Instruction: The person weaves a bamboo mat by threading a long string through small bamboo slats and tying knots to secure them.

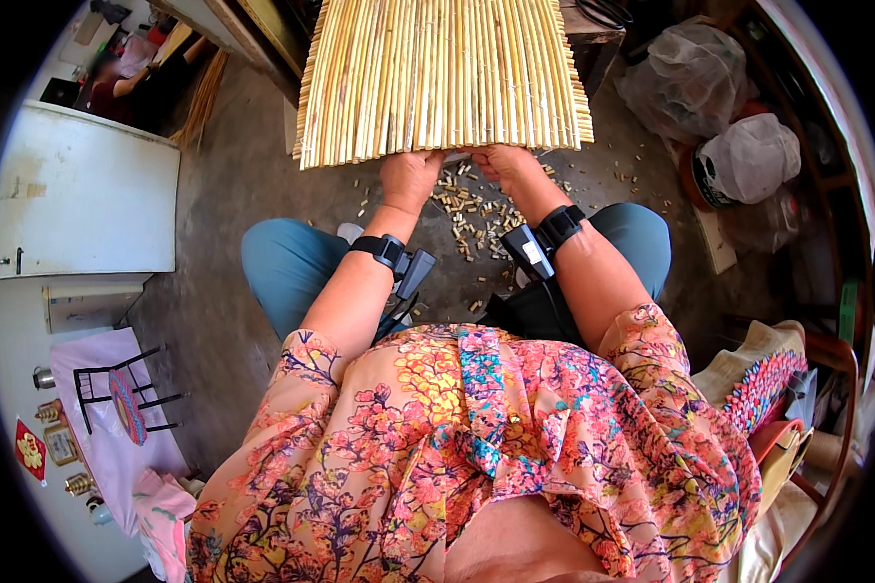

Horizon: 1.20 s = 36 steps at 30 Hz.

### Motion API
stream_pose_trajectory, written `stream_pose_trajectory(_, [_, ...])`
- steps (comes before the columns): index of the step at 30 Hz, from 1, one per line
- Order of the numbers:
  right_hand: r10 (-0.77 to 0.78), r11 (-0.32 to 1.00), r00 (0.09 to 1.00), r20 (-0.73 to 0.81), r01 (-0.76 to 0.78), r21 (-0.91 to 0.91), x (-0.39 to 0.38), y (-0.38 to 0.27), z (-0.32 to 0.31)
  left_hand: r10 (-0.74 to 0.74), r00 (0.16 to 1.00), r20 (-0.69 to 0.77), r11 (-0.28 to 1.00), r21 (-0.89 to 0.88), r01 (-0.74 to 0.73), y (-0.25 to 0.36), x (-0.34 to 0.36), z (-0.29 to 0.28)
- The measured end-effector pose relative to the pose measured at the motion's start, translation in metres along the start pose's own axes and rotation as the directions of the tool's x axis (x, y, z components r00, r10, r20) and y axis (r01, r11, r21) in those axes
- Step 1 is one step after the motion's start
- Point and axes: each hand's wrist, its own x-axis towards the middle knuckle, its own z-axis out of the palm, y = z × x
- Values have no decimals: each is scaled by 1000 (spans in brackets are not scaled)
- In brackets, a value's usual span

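Mat of pale yellow reed stalks (442, 78), bound side by side, lower edge above scattered cut stalk bits (472, 219).

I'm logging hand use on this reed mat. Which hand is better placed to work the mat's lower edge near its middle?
Probably the right hand: it sits at the middle of the lower edge of the reed mat, fingers tucked under it. The left hand holds the same edge further left.

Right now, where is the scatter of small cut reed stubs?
In the head view, the small cut reed stubs lie on the grey concrete floor at centre, between the person's knees, just below the pale yellow reed mat and both hands.
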Motion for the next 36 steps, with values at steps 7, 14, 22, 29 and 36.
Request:
stream_pose_trajectory(7, [-9,988,997,-72,-2,-156,1,4,-4,-477,679,558,735,-171,657,-30,-15,-8])
stream_pose_trajectory(14, [-255,173,967,26,72,-982,13,12,-33,-502,602,621,282,-541,792,-71,-49,-16])
stream_pose_trajectory(22, [-421,905,894,151,405,129,-3,15,3,-551,749,368,536,-532,656,-49,-40,-24])
stream_pose_trajectory(29, [-286,954,952,111,272,125,-19,18,3,-303,857,416,769,-425,478,6,-19,-61])
stream_pose_trajectory(36, [-244,905,962,125,272,-326,-40,28,-1,372,910,-184,927,121,-355,29,-8,-78])
